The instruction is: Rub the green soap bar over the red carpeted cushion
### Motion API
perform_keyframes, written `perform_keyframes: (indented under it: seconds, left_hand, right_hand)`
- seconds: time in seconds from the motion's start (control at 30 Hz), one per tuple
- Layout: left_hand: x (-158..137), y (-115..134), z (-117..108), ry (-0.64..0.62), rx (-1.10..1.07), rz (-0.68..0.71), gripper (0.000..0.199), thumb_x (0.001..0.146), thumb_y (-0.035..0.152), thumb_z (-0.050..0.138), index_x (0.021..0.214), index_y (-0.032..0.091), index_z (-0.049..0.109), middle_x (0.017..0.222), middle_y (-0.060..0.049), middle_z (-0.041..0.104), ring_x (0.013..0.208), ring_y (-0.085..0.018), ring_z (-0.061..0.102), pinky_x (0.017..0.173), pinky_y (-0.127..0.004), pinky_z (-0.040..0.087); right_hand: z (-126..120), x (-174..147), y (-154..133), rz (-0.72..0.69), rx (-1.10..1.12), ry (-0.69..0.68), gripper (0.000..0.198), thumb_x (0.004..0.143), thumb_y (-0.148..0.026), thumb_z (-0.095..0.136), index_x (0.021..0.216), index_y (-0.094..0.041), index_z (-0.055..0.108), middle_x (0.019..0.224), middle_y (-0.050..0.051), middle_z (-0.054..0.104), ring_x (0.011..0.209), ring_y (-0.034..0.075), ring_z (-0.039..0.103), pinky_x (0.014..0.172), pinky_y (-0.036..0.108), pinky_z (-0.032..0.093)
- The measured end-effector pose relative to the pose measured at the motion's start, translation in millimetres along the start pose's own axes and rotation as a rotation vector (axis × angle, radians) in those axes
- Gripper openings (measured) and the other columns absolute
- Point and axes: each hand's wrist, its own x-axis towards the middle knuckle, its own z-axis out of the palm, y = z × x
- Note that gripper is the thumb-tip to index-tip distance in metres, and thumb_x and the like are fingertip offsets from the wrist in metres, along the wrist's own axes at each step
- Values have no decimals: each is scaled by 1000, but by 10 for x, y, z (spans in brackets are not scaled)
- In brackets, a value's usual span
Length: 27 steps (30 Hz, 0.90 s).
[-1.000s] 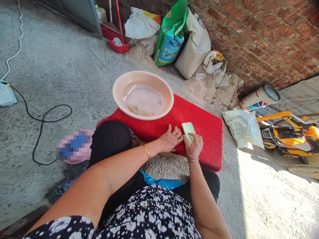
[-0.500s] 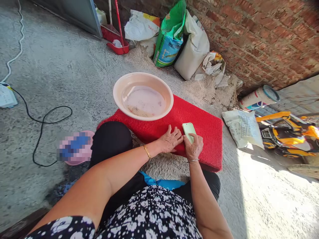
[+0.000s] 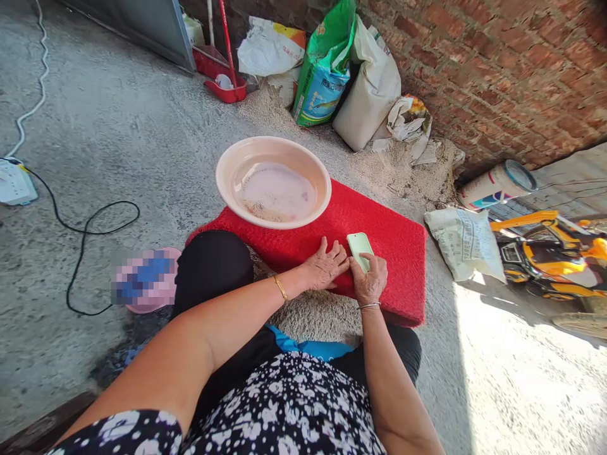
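Note:
My right hand (image 3: 370, 278) is closed around the lower end of a pale green phone (image 3: 359, 244), which has a small dark mark near its top edge. The phone is at the red cloth-covered bench (image 3: 401, 253) in front of my knees. Just to its left, my left hand (image 3: 326, 264) lies on the red cover with its fingers spread and nothing in them. Its fingertips come close to the right hand. Further up and left, a pinkish plastic basin (image 3: 225, 180) of water sits on the bench, with small bits at the bottom.
At left on the floor are a pink tub (image 3: 164, 297), partly blurred out, a black cord (image 3: 85, 227) and a power strip (image 3: 16, 182). Sacks (image 3: 370, 95), a red dustpan (image 3: 230, 91) and a bucket (image 3: 497, 184) line the brick wall. A yellow toy digger (image 3: 554, 253) stands right.
The whole view has shifted very slightly. Both hands and the phone keep their places on the bench.

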Motion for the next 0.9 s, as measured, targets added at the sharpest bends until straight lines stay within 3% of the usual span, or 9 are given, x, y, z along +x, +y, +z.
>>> perform_keyframes:
  seconds: [0.2, 0.43, 0.6, 0.8, 0.9]
  left_hand:
    - [12, 14, 1, -14, 10, -3, 80, 79, 57, 60, 141, 12, 37, 140, -24, 42, 131, -43, 34, 104, -67, 22]
    - [-5, -32, -88, -121, -12, -13, 76, 81, 52, 61, 143, 17, 35, 145, -20, 38, 135, -38, 31, 105, -63, 23]
    - [-19, -35, -110, -115, -20, -10, 75, 82, 50, 61, 143, 15, 35, 145, -22, 38, 134, -39, 32, 105, -62, 24]
    - [-9, -73, -110, -111, -41, 9, 75, 80, 50, 64, 142, 16, 38, 144, -21, 39, 133, -39, 33, 104, -62, 28]
    - [-10, -79, -87, -99, -35, 10, 75, 79, 51, 64, 141, 17, 39, 144, -21, 40, 133, -39, 34, 103, -62, 28]
  right_hand:
    - [-13, 5, -6, 5, 12, -5, 45, 83, -61, 50, 97, -21, 67, 95, 8, 59, 93, 23, 52, 80, 35, 38]
    - [15, -3, 36, -10, 1, 9, 43, 82, -59, 52, 96, -22, 66, 94, 8, 58, 92, 24, 52, 79, 36, 39]
    - [38, -3, 54, -5, -8, 17, 43, 82, -61, 52, 96, -22, 66, 94, 8, 58, 92, 24, 52, 79, 36, 39]
    - [20, -21, 53, 33, 94, 170, 44, 81, -61, 53, 95, -20, 64, 92, 7, 56, 92, 23, 52, 80, 36, 41]
    - [8, -25, 38, 14, 84, 156, 44, 82, -61, 52, 95, -20, 63, 92, 8, 56, 93, 24, 51, 80, 36, 40]
